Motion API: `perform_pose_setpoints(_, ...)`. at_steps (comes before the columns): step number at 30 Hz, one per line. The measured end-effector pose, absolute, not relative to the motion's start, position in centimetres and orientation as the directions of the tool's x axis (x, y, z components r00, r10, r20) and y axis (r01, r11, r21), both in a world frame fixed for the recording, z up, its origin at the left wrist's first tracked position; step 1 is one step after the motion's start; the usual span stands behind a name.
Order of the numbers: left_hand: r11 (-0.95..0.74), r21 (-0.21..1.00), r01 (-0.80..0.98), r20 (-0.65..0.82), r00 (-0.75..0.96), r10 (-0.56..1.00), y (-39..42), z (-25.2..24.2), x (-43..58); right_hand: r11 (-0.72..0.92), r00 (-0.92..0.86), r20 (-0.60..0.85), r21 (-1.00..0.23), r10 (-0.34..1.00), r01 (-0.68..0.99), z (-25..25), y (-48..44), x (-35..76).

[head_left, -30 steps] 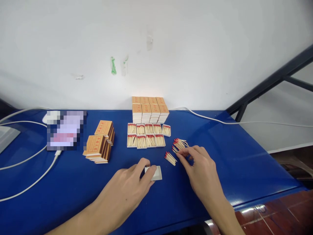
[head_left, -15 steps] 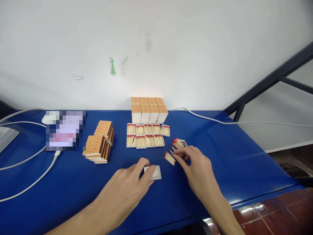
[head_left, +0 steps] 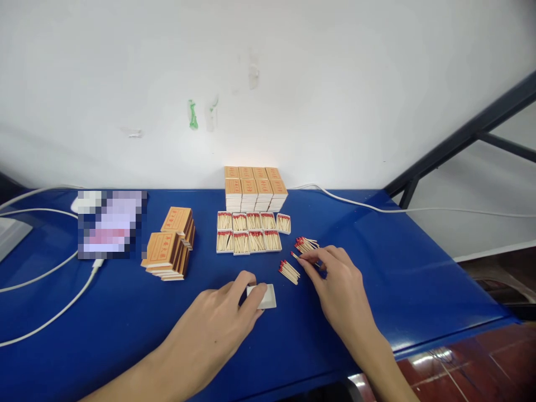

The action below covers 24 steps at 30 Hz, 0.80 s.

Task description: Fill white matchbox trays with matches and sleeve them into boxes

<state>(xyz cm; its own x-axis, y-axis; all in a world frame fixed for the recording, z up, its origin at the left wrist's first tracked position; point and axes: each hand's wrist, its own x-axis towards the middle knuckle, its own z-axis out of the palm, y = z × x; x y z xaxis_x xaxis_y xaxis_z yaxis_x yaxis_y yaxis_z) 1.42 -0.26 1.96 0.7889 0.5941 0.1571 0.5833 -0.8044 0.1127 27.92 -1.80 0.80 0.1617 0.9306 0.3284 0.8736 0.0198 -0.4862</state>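
Note:
Between thumb and fingers, my left hand (head_left: pixel 228 315) grips a small white matchbox tray (head_left: pixel 267 297), whose visible inside is bare. My right hand (head_left: pixel 337 279) pinches a red-headed match (head_left: pixel 295 256) between thumb and forefinger. Just behind those fingertips lies a loose pile of matches (head_left: pixel 307 244). A second small bundle of matches (head_left: pixel 289 272) rests on the table to their left, apart from my hand. Farther back, several white trays filled with matches (head_left: pixel 249 241) sit side by side in two rows.
A block of stacked matchboxes (head_left: pixel 256 187) stands against the wall. Orange matchbox sleeves (head_left: pixel 165 249) are piled at left. Beyond them lies a blurred-out device (head_left: pixel 113 223) with a white cable (head_left: pixel 86 287). Everything rests on a blue table (head_left: pixel 402 268); another cable (head_left: pixel 377 209) runs along the back.
My right fingertips have shifted slightly right, away from the small bundle, and the pinched match now shows clearly. My left hand and the tray have stayed in place.

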Motion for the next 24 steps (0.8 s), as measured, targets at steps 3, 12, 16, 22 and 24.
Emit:
perform_pose_setpoints(3, -0.804, 0.115, 0.583, 0.154, 0.789, 0.594, -0.2, 2.1, 1.5, 0.024, 0.14, 0.286, -0.506, 0.948, 0.862, 0.9, -1.9, 27.7)
perform_pose_setpoints(12, -0.805, 0.123, 0.58, 0.16, 0.789, 0.593, -0.3, 2.1, 1.5, 0.011, 0.169, 0.349, -0.458, 0.922, 0.889, 1.2, -2.1, 28.1)
perform_pose_setpoints(16, -0.804, 0.118, 0.584, 0.163, 0.787, 0.595, -0.3, 2.0, 1.4, -0.004, 0.179, 0.382, -0.416, 0.907, 0.909, 0.6, -1.8, 28.6)
perform_pose_setpoints(22, -0.803, 0.116, 0.585, 0.163, 0.786, 0.596, -0.3, 1.8, 1.5, 0.019, 0.15, 0.381, -0.404, 0.912, 0.914, 0.4, -1.7, 28.4)
perform_pose_setpoints(24, -0.804, 0.115, 0.584, 0.164, 0.787, 0.595, -0.3, 1.9, 1.4, 0.028, 0.136, 0.373, -0.404, 0.918, 0.914, 0.5, -1.7, 28.1)
